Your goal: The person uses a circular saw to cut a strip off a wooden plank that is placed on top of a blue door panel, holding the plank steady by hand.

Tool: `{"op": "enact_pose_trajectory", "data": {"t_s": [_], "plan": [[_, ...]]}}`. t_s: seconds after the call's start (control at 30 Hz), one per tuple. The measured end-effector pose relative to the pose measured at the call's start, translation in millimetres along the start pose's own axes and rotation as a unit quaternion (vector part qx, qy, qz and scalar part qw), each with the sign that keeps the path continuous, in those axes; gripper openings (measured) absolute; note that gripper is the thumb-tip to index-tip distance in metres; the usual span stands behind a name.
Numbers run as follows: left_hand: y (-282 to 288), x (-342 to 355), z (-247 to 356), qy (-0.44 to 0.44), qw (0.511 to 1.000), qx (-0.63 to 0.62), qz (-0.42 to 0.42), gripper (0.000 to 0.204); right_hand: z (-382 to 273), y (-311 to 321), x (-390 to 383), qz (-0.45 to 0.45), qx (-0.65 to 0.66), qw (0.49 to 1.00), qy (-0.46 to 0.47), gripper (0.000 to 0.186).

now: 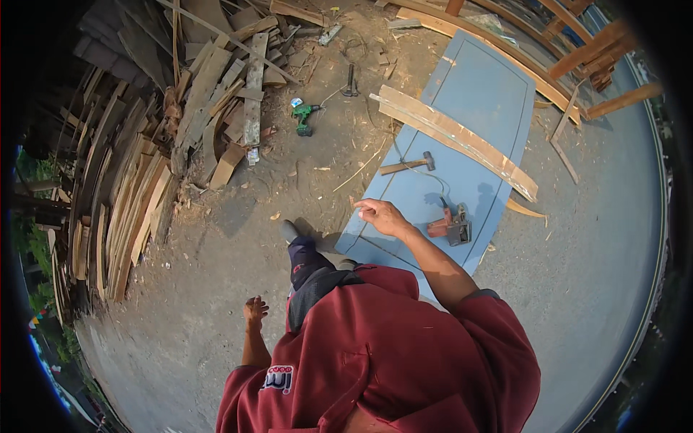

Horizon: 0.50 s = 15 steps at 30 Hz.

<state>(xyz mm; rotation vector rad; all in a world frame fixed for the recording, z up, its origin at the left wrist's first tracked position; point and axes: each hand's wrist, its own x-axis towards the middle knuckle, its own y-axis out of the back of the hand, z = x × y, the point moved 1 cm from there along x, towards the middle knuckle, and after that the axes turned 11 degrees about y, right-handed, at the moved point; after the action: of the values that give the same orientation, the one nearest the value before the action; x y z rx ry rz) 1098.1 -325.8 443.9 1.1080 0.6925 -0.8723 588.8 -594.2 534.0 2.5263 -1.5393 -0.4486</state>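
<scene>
My right hand [384, 217] is raised over the near left edge of a blue panel [469, 86] shaped like a door. Its fingers are bent together; a tiny brownish thing shows at their tips, too small to name. My left hand [255, 310] hangs low over the ground, fingers loosely bent and apart, with nothing in it. On the panel, right of my right hand, rests a red and dark grey power tool, seemingly an electric planer [458, 231]. Beyond it lies a wooden-handled hammer [406, 166]. Long pale boards [455, 137] cross the panel farther off.
A green cordless drill [303, 117] and another hammer [350, 81] lie on the ground ahead. Piled scrap planks [137, 209] fill the left side. A timber frame [595, 54] stands far right. A cord [433, 177] runs across the panel. My shoe [289, 230] is left of the panel.
</scene>
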Motion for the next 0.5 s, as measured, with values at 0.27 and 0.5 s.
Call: {"op": "enact_pose_trajectory", "data": {"t_s": [0.27,0.5], "plan": [[-75.3,156.1,320.6,-0.053,0.974,0.169,-0.140,0.047,15.1,33.0,288.2,0.114,0.044,0.992,-0.026,0.035],[-120.3,213.8,579.6,0.030,0.940,0.318,-0.123,0.034,125.0,42.4,186.4,0.235,0.005,0.930,-0.284,0.036]]}}
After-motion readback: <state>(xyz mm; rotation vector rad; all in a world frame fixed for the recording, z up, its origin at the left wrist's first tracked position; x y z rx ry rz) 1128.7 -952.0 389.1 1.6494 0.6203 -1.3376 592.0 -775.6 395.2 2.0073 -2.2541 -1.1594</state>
